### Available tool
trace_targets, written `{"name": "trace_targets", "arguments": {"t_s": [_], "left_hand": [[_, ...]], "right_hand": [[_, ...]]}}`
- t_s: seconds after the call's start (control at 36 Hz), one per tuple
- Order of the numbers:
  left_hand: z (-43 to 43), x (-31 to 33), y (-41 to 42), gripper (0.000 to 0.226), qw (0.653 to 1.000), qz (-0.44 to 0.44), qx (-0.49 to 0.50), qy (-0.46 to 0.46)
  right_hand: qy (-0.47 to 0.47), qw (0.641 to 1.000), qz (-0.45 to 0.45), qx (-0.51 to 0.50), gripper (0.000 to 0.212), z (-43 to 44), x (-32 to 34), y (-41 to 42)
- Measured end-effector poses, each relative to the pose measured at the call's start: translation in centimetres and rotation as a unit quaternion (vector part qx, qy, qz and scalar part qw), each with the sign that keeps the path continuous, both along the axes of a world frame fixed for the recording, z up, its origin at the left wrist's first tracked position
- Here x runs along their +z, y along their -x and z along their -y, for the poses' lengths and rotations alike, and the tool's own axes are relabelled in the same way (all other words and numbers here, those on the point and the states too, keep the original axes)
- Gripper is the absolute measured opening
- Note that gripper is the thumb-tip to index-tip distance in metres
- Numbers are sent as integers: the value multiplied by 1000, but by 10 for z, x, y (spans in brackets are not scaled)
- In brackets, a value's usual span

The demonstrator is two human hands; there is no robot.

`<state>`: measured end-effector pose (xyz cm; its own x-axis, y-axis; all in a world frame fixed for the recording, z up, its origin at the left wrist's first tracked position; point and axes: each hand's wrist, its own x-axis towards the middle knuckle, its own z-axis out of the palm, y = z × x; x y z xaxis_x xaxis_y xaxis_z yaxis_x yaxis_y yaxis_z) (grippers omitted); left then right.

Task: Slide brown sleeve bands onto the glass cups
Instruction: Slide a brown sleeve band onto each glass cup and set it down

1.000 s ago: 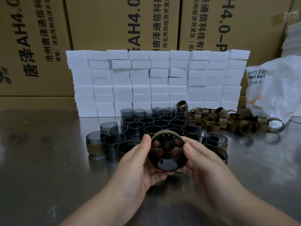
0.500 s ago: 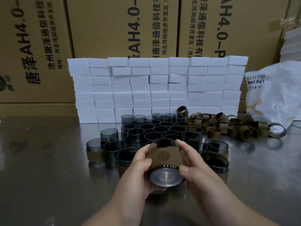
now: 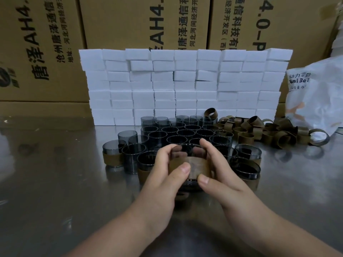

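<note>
Both hands, left [image 3: 165, 175] and right [image 3: 220, 175], pinch a glass cup [image 3: 189, 151] wearing a brown sleeve band [image 3: 193, 166]. Thumbs and motion blur hide the band's print and the cup's base.

The left hand [image 3: 163, 175] and right hand [image 3: 220, 175] cover both sides of the held glass cup [image 3: 189, 151], and its base is hidden behind the thumbs. The emblem on its brown sleeve band [image 3: 194, 166] is blurred. The cardboard boxes [image 3: 130, 21] are cut off at the top edge, their print incomplete.
</note>
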<state>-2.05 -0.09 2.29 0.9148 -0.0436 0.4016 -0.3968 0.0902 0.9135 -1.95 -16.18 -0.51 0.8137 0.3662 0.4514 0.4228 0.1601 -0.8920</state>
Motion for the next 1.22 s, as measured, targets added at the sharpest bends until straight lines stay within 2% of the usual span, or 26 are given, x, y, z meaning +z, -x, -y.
{"name": "trace_targets", "arguments": {"t_s": [0.06,0.22,0.33,0.5,0.97,1.22], "left_hand": [[-3,-3,3,51,999,29,-18,-17],[-3,-5,0,38,998,44,12,-34],[-3,-5,-1,33,996,60,37,-60],[-5,-7,-4,25,991,72,62,-90],[-7,-8,-9,11,993,75,51,-73],[-7,-7,-7,24,994,77,50,-62]], "right_hand": [[40,999,33,1,60,-18,18,-5],[65,998,26,-7,54,-23,23,-4],[39,999,-5,13,54,-24,23,-2],[42,999,15,0,49,-25,24,-2],[18,1000,11,8,44,-27,27,0],[23,1000,-1,4,41,-27,29,2]]}}
